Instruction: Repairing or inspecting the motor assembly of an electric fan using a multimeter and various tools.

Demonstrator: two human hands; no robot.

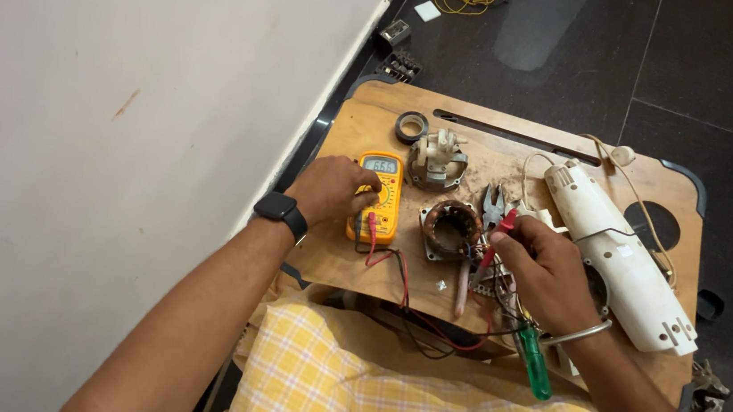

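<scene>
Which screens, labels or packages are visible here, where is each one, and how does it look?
Multimeter screen: upper face of the yellow meter on the wooden board, under the left hand; small grey rectangle, dark digits.
Smartwatch: left wrist; black square face, dark.
No packages or signs visible.

The wooden bench (pixel 365 125) carries a yellow multimeter (pixel 378 196) at nine o'clock; a tape roll (pixel 411 127) at eleven; a copper-wound stator (pixel 450 229) at centre; a white housing (pixel 621 257) at three.
</scene>
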